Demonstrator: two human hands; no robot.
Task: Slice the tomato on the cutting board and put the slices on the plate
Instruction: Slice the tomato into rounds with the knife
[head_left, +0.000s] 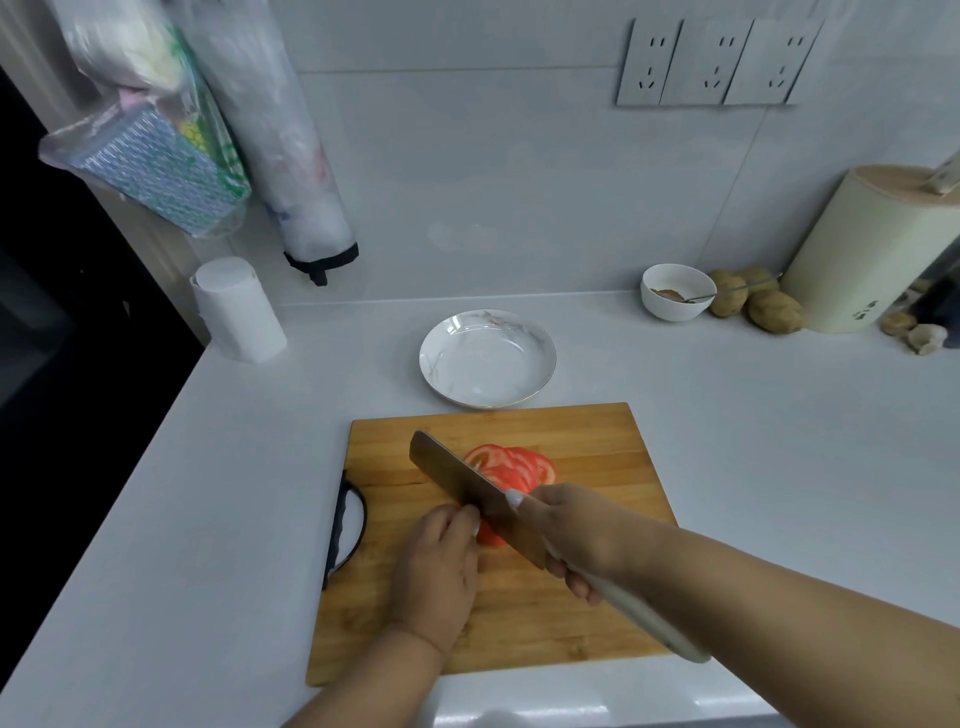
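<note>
Knife (467, 488) tip points far-left, right hand (576, 535) wrapped round its handle; left hand (441, 561) fingertips curled onto tomato (491, 535) beside the blade

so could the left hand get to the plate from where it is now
Probably yes. The plate sits bare just beyond the cutting board, but the left hand is holding the tomato, and the knife crosses its straight path, so it must release first.

Red tomato slices (511, 465) lie fanned on the wooden cutting board (597, 447), just before the white plate (441, 364).
</note>
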